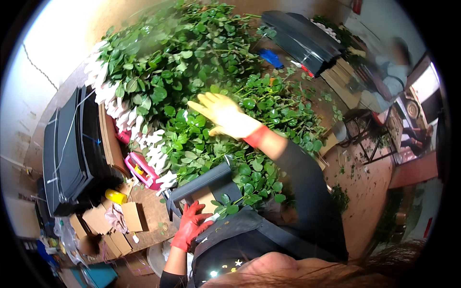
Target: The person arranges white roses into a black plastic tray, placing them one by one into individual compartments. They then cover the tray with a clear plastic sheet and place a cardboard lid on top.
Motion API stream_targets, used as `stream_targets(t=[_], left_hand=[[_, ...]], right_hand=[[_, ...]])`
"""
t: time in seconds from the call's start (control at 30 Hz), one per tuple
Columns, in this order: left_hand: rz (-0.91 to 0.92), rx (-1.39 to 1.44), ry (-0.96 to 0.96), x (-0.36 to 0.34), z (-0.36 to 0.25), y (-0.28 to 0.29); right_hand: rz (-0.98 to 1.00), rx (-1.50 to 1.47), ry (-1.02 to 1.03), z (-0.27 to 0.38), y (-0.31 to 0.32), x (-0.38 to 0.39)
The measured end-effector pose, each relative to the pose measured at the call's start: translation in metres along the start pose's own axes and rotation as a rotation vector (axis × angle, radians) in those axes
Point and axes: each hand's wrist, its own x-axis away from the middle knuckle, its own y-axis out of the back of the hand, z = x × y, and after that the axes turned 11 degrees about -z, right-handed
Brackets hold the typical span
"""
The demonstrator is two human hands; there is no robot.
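My right hand (221, 114), in a yellow glove with a red cuff, reaches over a big heap of leafy green stems (187, 62). Its fingers are stretched out above the leaves, apparently holding nothing. Pale, white-covered heads (127, 117) line the left side of the heap. Close to my body, my left hand (191, 225) wears a red glove, its fingers spread against brown cardboard in a dark padded stand (201, 182). A white-covered head (212, 218) lies by those fingertips, with a leafy stem (252, 194) crossing the stand's right side.
Dark folded sheets (72, 149) are stacked at left, near a pink plastic holder (141, 170), a yellow roll (115, 196) and cardboard pieces (132, 216). Farther right are a blue glove (271, 58), a dark wrapped bundle (302, 41) and another person (391, 72). Leaves litter the floor.
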Motion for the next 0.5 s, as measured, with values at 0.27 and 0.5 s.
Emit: stream_targets(t=[0.27, 0.5], left_hand=[[0.023, 0.035, -0.012, -0.012, 0.010, -0.016], [-0.003, 0.012, 0.009, -0.001, 0.009, -0.007]], right_hand=[[1.105, -0.230, -0.360, -0.060, -0.189, 0.007], [0.705, -0.307, -0.301, -0.014, -0.113, 0.021]])
